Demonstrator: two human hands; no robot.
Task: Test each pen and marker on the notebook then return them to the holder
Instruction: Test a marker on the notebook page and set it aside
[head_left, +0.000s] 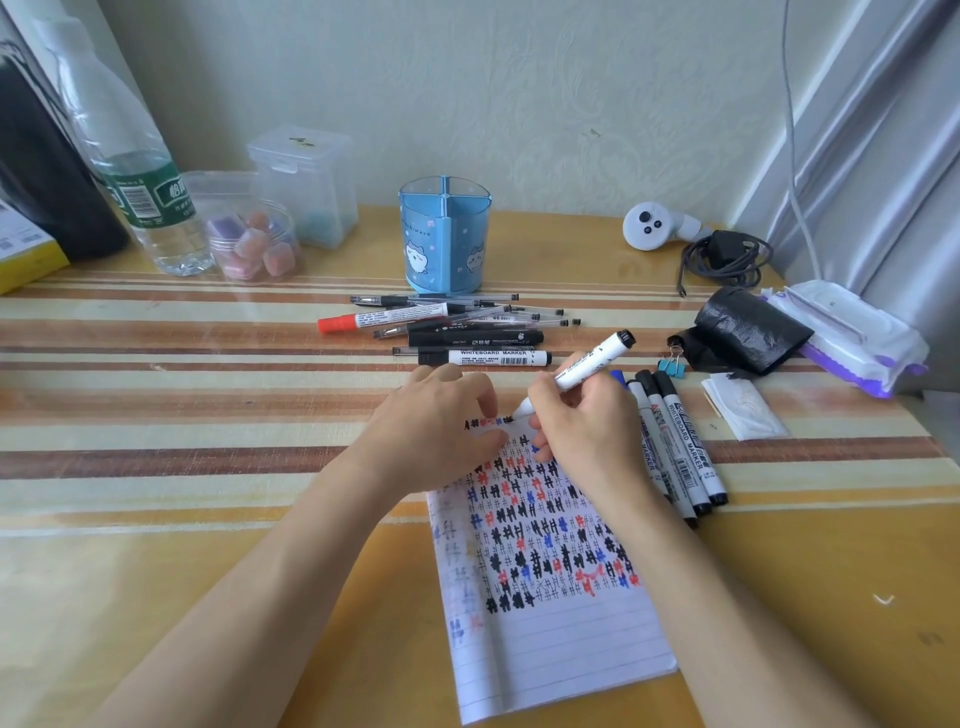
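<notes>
- Notebook (561, 649) lies open on the striped surface (156, 364) in front of the person, its lined page crowded with black, red and blue hash marks over the upper half.
- Right hand (592, 431) grips a white whiteboard marker (587, 366) in a writing hold, tip down on the page's top edge, black rear end tilted up and away to the right.
- Left hand (431, 415) rests on the notebook's upper left corner, fingers loosely bent with their tips on the paper, holding nothing.
- Holder (444, 234), a blue see-through cup split into compartments, stands upright at the back of the surface; no pens show in it.
- Between holder and notebook lies a loose pile of pens and markers (452, 327), one with a red cap.
- Three more markers (675, 447) lie side by side just right of the right hand.
- At the back left stand a water bottle (135, 171), a clear jar of coloured cubes (254, 244) and a clear lidded box (306, 187).
- On the right sit a white controller (654, 226), a coiled cable (727, 254), a black bag (743, 332), a wipes pack (852, 332) and a blue binder clip (672, 361).
</notes>
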